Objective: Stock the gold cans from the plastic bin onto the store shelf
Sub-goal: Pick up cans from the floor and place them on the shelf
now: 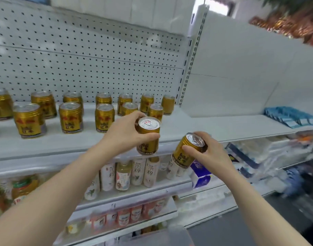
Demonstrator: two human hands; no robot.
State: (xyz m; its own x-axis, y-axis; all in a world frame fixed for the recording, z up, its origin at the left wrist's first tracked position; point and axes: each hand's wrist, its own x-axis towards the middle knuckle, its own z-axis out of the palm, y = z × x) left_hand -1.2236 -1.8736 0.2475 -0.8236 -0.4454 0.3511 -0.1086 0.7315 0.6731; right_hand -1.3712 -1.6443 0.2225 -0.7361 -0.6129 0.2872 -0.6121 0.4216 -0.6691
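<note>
Head view. The left hand [123, 134] grips a short gold metal drink can [147, 147] upright, fingers [138, 114] curled over its rim, at the front edge of the white metal store shelf [223, 126]. The right hand [210, 153] holds a second gold can [185, 153] tilted, lower and in front of that edge. Matching gold cans [104, 118] stand in two rows before a white perforated back panel [81, 59]. Pale labelled bottles [123, 174] fill the shelf below; blue packets [290, 118] lie at far right.
</note>
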